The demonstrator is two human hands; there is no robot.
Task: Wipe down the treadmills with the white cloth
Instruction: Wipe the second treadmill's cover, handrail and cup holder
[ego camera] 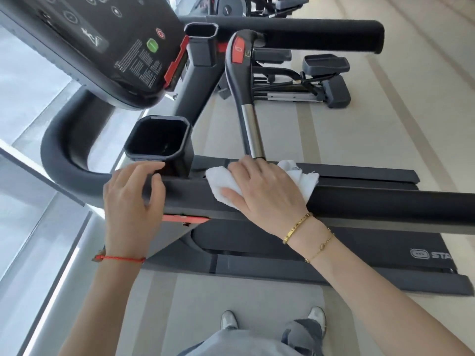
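Observation:
A black treadmill fills the view; its near padded handrail [372,201] runs across the middle. The white cloth [218,179] is draped over this rail. My right hand [262,188] lies flat on the cloth with fingers spread, pressing it onto the rail. My left hand [133,194] rests on the rail's left end beside a cup holder [159,140], fingers loosely curved over the edge, thumb on the near side. The console [102,42] with a green button sits at upper left. The belt deck [334,242] lies below the rail.
A chrome and black lever handle [244,80] with a red button rises behind the cloth. The far handrail [308,34] runs across the top. A stepper machine [321,80] stands on the pale floor beyond. Glass panels [30,176] run along the left. My shoes [228,319] are below.

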